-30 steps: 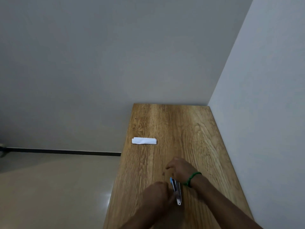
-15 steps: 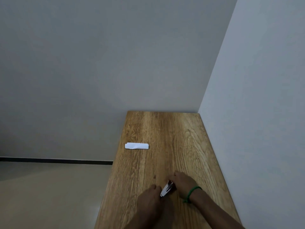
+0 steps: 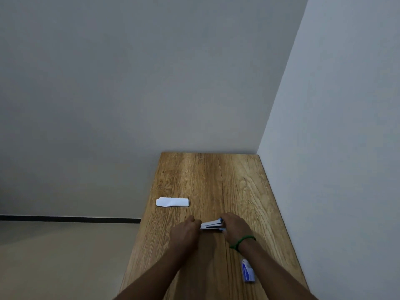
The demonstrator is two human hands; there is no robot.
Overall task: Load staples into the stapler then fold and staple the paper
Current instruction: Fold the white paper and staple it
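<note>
Wood-grain table [image 3: 216, 180], set in a corner between pale walls: I hold the stapler [image 3: 211, 225] crosswise at its middle, one hand at each end, so that the silver magazine faces me for loading. My right hand [image 3: 236, 229], a green band [image 3: 242, 242] at the wrist, curls round the rear, blue-tipped end and steadies the body. My left hand [image 3: 186, 234] closes its fingers on the front end; only the back of that hand shows, so whether the fingertips pinch the arm itself or a strip of staples is hidden from view. A dark slit runs along the stapler, which suggests the top is parted a little from the base. I cannot tell whether it rests on the wood or hangs just over it.

The box [image 3: 247, 270] of staples lies near my right forearm, close to the table's right edge, within easy reach for the load. The paper [image 3: 173, 202], a small white strip that looks already folded, waits well apart by the left edge, out of the way of the work.

By my judgement the loading step is in hand and the stapling not yet begun; the next move calls for a firm rear grip while the front closes square.
</note>
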